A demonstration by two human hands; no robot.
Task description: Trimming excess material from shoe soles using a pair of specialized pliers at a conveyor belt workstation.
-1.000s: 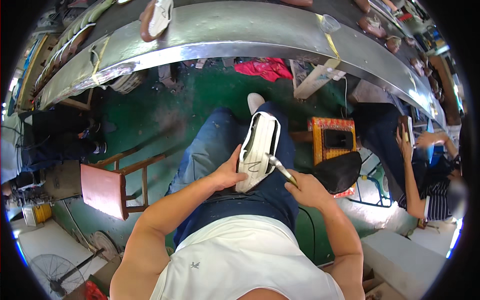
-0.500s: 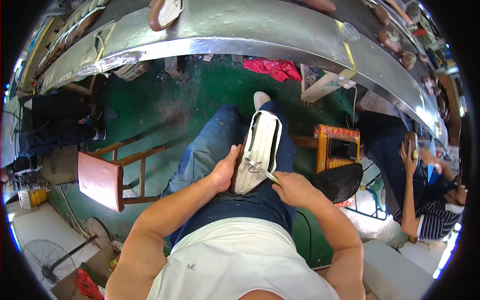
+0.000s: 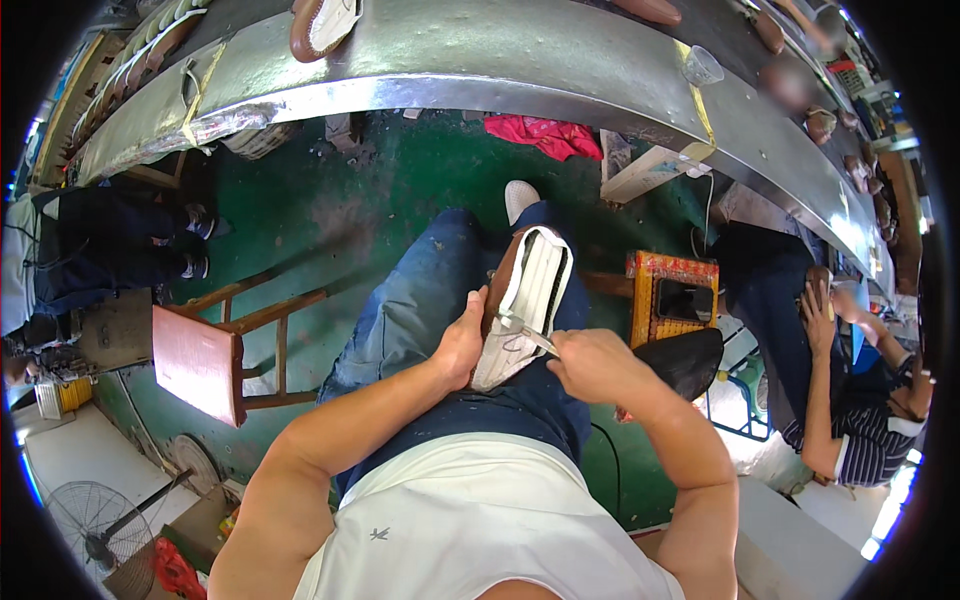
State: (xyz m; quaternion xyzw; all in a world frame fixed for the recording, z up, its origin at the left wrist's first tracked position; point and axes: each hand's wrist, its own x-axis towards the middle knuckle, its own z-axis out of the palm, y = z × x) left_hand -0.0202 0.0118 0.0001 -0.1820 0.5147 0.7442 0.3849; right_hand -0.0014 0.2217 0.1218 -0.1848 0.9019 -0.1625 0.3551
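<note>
On my lap rests a brown shoe point(image 3: 538, 285), bottom up, with a whitish sole face and a pale rim round its edge. My left hand point(image 3: 462, 340) grips the shoe's left side, thumb pointing up along it; the fingers beneath are hidden. My right hand point(image 3: 602, 367) is closed round the handle of metal pincers point(image 3: 528, 334). Their curved jaws touch the left edge of the shoe near its lower half. Whether they pinch the edge material is too small to tell.
A metal-edged bench point(image 3: 400, 88) curves across the front, bearing another brown shoe point(image 3: 322, 28). A wooden stool point(image 3: 200, 363) stands left. To the right are an orange seat point(image 3: 645, 320) with a phone point(image 3: 687, 298) and a co-worker point(image 3: 870, 435). A pink cloth point(image 3: 545, 134) lies under the bench.
The shoe has rolled and turned slightly to the right, so more of its brown left side shows. Both hands shifted a little with it, the pincers still at its edge.
</note>
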